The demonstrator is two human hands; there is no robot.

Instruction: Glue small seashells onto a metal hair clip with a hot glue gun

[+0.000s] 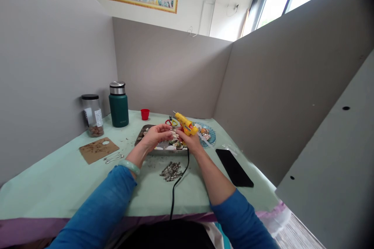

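Note:
My right hand (191,142) is wrapped round a yellow hot glue gun (186,123), its nozzle tilted up and to the left. A translucent glue stick (206,141) pokes out of its back, and a black cord (174,190) runs down toward me. Pinched between the fingertips of my left hand (157,136) is a small whitish piece (175,135) that looks like a shell; my right fingertips are close to it, and whether they touch it I cannot tell. Both hands are over a metal tray (172,153) of shells, partly covering it.
Metal clips (171,171) lie piled before the tray. A blue plate (214,137) of shells and a black slab (234,167) are at right. Leftward are cardboard (99,149), safety pins (113,158), a jar (92,114) and a green flask (119,107). Behind are a red cup (145,114) and scissors (171,121).

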